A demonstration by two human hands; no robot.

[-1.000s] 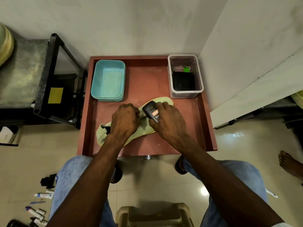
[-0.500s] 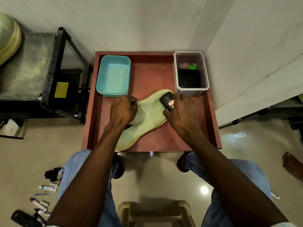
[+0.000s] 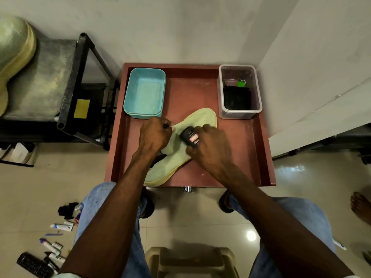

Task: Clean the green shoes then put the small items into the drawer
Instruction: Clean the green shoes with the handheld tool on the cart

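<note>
On the red-brown raised-edge bench (image 3: 249,153) my left hand (image 3: 154,135) grips the pale green knit shoe (image 3: 192,125) lying at its centre, my right hand (image 3: 210,149) closed around a small black brush (image 3: 189,136) pressed onto it. Farther off stand an empty turquoise plastic tub (image 3: 144,93) at left and a clear plastic box (image 3: 240,91) at right.

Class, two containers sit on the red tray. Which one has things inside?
The clear plastic container at the tray's far right: it holds dark and green items. The turquoise tub at far left looks empty.
</note>
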